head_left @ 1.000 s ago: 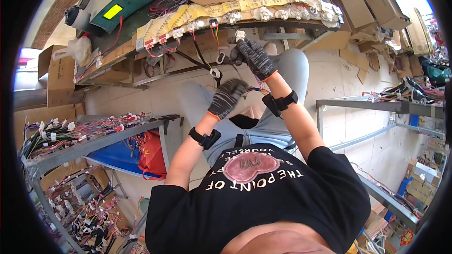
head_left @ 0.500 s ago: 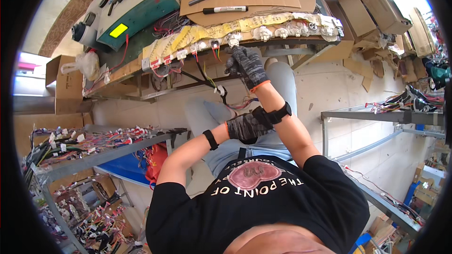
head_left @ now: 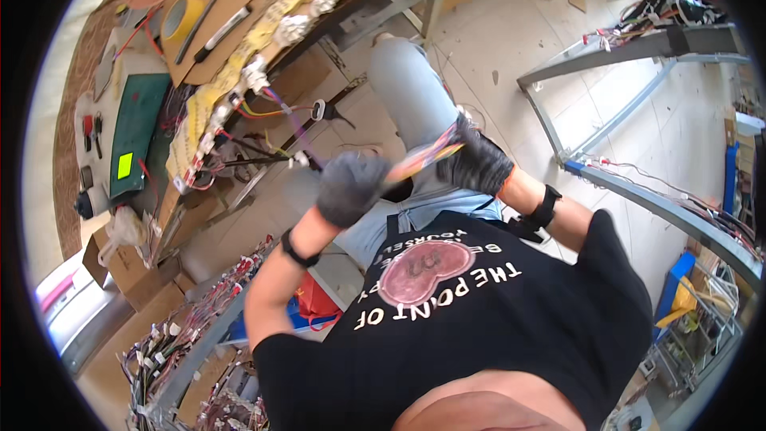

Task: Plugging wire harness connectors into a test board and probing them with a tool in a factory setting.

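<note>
Over my lap, a bundle of coloured wires [head_left: 423, 161], blurred by motion, stretches between both hands. My left hand [head_left: 353, 185], in a dark grey glove, is closed round its left end. Its right end is in my right hand [head_left: 479, 161], gloved alike with an orange cuff and closed as well. Ahead and to the left runs the bench edge [head_left: 257, 36], covered in yellow tape and lined with white connectors. From one white connector [head_left: 255, 73] there, purple and orange wires hang toward my left hand. A dark cable with a white end piece [head_left: 321, 109] juts out beside them.
On the bench are a green box [head_left: 137, 128] with a lit screen, a yellow tape roll [head_left: 182, 17] and a marker [head_left: 223, 33]. Metal racks [head_left: 630, 52] with wire harnesses stand right; more harnesses [head_left: 179, 335] lie at lower left. A plastic bag [head_left: 126, 231] hangs by the bench.
The view has turned, with the bench swinging to the left. My right hand has come back from the connector row to my lap. A wire bundle is now held between both hands.
</note>
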The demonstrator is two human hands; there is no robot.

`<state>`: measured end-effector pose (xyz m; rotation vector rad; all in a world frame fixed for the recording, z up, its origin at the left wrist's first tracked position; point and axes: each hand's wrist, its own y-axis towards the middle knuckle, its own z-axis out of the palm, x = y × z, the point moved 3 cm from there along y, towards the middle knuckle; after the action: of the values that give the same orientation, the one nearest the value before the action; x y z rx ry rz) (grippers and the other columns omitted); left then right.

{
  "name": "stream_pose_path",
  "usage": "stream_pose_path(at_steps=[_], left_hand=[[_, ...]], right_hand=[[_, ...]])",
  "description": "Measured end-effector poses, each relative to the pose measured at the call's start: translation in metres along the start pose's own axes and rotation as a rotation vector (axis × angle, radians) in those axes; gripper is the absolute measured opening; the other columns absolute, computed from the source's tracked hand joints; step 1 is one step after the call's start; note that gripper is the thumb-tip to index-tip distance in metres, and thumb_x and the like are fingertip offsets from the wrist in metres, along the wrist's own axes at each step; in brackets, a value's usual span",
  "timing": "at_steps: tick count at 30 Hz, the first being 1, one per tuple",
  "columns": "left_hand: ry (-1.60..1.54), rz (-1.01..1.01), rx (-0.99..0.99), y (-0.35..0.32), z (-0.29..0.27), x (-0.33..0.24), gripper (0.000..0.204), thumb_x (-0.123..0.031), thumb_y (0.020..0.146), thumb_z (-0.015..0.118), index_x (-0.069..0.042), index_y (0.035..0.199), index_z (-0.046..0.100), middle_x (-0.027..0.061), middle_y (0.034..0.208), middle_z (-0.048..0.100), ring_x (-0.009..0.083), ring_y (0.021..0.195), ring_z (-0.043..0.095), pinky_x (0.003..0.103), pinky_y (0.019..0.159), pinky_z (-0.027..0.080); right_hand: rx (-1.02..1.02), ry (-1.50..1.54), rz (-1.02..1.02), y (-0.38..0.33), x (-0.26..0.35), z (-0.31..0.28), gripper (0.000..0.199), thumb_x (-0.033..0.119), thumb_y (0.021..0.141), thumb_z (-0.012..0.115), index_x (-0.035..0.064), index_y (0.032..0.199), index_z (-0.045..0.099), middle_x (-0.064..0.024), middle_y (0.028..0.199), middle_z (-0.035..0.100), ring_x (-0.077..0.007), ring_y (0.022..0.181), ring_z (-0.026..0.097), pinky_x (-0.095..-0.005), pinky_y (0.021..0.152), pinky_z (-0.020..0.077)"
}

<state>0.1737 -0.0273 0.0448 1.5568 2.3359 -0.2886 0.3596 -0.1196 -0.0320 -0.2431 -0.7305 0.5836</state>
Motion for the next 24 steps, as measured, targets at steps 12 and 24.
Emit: stream_pose_path(at_steps=[12, 24], left_hand=[[-1.396, -0.756, 0.409, 0.022, 0.042, 0.025, 0.022, -0.021, 0.089, 0.05, -0.003, 0.102, 0.053, 0.0023, 0.074, 0.057, 0.0107, 0.06, 0.054, 0.025, 0.054, 0.044], [-0.364, -0.326, -0.17, 0.011, 0.015, 0.003, 0.025, -0.018, 0.079, 0.057, -0.003, 0.099, 0.056, 0.0163, 0.078, 0.061, 0.0322, 0.071, 0.06, 0.041, 0.064, 0.047]], right_hand=[[0.286, -1.573, -0.815, 0.053, -0.042, 0.081, 0.045, 0.03, 0.076, 0.06, 0.0007, 0.108, 0.051, -0.0182, 0.103, 0.056, -0.0275, 0.1, 0.053, -0.0376, 0.086, 0.0409], [0.126, -1.838, -0.726, 0.077, 0.08, 0.024, 0.024, 0.022, 0.083, 0.053, 0.0066, 0.1, 0.06, -0.0163, 0.081, 0.058, -0.0343, 0.076, 0.056, -0.0398, 0.068, 0.0445]])
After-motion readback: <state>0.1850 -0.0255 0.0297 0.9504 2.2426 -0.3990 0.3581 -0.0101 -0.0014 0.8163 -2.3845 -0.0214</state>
